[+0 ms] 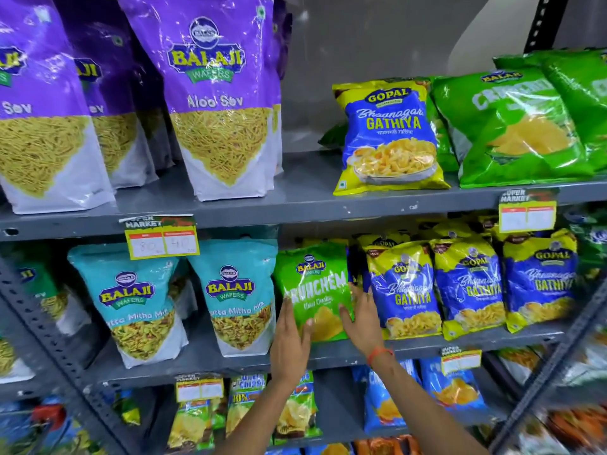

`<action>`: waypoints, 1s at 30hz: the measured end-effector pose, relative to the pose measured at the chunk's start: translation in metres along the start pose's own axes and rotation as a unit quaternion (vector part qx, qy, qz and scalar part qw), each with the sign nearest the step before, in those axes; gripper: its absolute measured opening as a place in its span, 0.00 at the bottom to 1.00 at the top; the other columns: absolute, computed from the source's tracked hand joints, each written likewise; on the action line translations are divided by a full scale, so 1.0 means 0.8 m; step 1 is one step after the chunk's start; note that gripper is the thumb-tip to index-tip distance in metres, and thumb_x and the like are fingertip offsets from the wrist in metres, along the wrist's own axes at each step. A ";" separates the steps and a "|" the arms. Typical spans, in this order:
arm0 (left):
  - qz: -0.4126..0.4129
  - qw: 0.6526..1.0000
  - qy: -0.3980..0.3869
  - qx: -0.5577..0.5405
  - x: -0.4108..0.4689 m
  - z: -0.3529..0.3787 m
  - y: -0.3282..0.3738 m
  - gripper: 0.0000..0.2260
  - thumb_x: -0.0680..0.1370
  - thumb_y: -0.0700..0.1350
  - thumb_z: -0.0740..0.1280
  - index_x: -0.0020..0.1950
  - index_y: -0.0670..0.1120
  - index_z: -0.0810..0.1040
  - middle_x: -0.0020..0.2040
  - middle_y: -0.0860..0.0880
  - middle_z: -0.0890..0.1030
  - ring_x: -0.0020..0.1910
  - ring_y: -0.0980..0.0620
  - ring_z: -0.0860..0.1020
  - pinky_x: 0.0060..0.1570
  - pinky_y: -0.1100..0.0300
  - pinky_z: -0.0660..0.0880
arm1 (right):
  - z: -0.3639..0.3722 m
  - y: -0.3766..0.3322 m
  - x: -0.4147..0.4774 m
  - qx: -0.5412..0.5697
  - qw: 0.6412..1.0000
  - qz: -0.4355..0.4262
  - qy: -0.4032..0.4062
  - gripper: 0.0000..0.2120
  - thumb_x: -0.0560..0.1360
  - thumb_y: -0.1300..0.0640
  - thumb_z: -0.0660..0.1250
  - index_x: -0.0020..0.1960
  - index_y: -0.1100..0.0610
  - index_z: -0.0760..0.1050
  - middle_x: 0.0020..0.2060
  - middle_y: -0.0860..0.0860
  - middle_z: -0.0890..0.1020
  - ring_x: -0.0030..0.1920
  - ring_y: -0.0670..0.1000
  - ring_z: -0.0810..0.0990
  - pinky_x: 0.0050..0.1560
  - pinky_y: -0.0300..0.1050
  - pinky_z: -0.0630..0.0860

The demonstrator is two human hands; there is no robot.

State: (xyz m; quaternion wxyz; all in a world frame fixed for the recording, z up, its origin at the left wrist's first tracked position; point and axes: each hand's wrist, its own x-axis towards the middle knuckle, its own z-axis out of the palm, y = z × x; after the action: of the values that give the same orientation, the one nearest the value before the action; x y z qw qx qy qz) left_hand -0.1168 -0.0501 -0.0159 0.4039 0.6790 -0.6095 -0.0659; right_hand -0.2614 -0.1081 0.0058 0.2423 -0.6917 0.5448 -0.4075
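Wide and flat, the grip on both sides is open palm rather than pinch: the left hand lies with straight fingers along the 9 o'clock edge of the green Crunchem packet, and the right hand presses straight fingers against its lower front toward 3 o'clock. That packet stands upright on the middle shelf, near the front lip and about the centre of view. Just beside it at 9 o'clock stands a teal Khatta Mitha pouch. At 3 o'clock a blue Gathiya packet sits close against it, though I cannot tell whether they touch. As I judge it, with nothing curled round the slick film, the packet could slide out between the palms and tip forward off the lip, or a sideways nudge from the right hand could knock the blue Gathiya packet over. Farther up, toward 11 o'clock, purple Aloo Sev pouches stand on the shelf above.
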 end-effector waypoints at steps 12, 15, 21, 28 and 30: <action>-0.236 0.968 0.013 -0.085 0.035 0.008 0.002 0.17 0.78 0.43 0.65 0.64 0.36 0.73 0.60 0.36 0.79 0.58 0.38 0.78 0.56 0.49 0.74 | 0.011 0.057 0.009 0.059 0.980 0.137 -0.131 0.27 0.74 0.63 0.65 0.70 0.58 0.60 0.67 0.62 0.72 0.66 0.63 0.72 0.66 0.60 0.70; -0.249 0.959 0.017 -0.133 0.032 0.004 -0.007 0.13 0.75 0.40 0.69 0.57 0.36 0.77 0.57 0.37 0.81 0.47 0.37 0.82 0.50 0.44 0.79 | 0.012 0.071 -0.007 0.108 0.979 0.139 -0.102 0.25 0.73 0.65 0.65 0.68 0.58 0.63 0.64 0.60 0.74 0.65 0.61 0.73 0.66 0.62 0.70; -0.197 0.962 0.053 -0.182 0.003 -0.012 0.010 0.02 0.73 0.38 0.72 0.43 0.39 0.81 0.39 0.42 0.81 0.38 0.48 0.78 0.44 0.55 0.74 | -0.005 0.065 -0.034 0.164 0.977 0.112 -0.071 0.19 0.74 0.67 0.63 0.61 0.51 0.68 0.58 0.55 0.77 0.60 0.58 0.75 0.62 0.61 0.73; -0.131 0.967 0.058 -0.209 -0.039 -0.029 0.039 0.04 0.72 0.37 0.72 0.44 0.36 0.83 0.38 0.48 0.82 0.38 0.51 0.80 0.44 0.55 0.76 | -0.026 0.049 -0.082 0.237 0.964 0.115 -0.019 0.19 0.68 0.60 0.64 0.59 0.56 0.70 0.54 0.56 0.78 0.53 0.57 0.76 0.55 0.53 0.75; -0.127 0.967 0.054 -0.216 -0.049 -0.030 0.045 0.05 0.73 0.37 0.72 0.45 0.36 0.83 0.40 0.47 0.84 0.39 0.52 0.80 0.45 0.57 0.76 | -0.032 0.044 -0.092 0.252 0.961 0.116 -0.002 0.18 0.72 0.67 0.64 0.60 0.58 0.70 0.52 0.54 0.77 0.53 0.55 0.74 0.56 0.52 0.73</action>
State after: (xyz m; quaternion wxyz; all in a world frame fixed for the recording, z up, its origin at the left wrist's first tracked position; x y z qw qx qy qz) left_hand -0.1403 -0.0021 0.0066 0.5616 0.6499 -0.4672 -0.2095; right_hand -0.3072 -0.0458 -0.0296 0.4552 -0.5410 0.5006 -0.4996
